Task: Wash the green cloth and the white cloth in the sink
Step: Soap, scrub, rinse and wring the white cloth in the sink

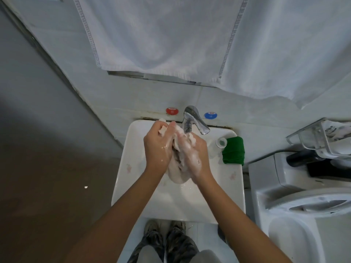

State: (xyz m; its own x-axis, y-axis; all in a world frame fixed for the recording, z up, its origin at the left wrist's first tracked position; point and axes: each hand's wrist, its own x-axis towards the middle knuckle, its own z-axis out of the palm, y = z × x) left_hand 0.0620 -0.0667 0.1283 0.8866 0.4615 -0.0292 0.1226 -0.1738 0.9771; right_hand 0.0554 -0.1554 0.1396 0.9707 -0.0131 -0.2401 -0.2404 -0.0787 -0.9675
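White cloth [177,168], one piece, wet and soapy, is bunched between my two hands over the sink [133,168], just in front of the tap [193,118]. One green cloth [234,150] lies folded on the sink's back right corner, to the right of the tap and apart from my hands. Just left of it stands one small clear bottle [220,144].

My left hand [156,147] has its fingers curled round the upper end of the white cloth, gripping it beside the tap's spout. My right hand [193,154], covered in suds, is closed round the same cloth from the other side, its fingers wrapped over the folds. The lower part of the cloth hangs below both palms into the basin.

Behind the tap, on the tiled wall, sit two round markers: one red [172,111] to its left, one blue [210,115] to its right. Two white towels [161,35] hang above the tap.
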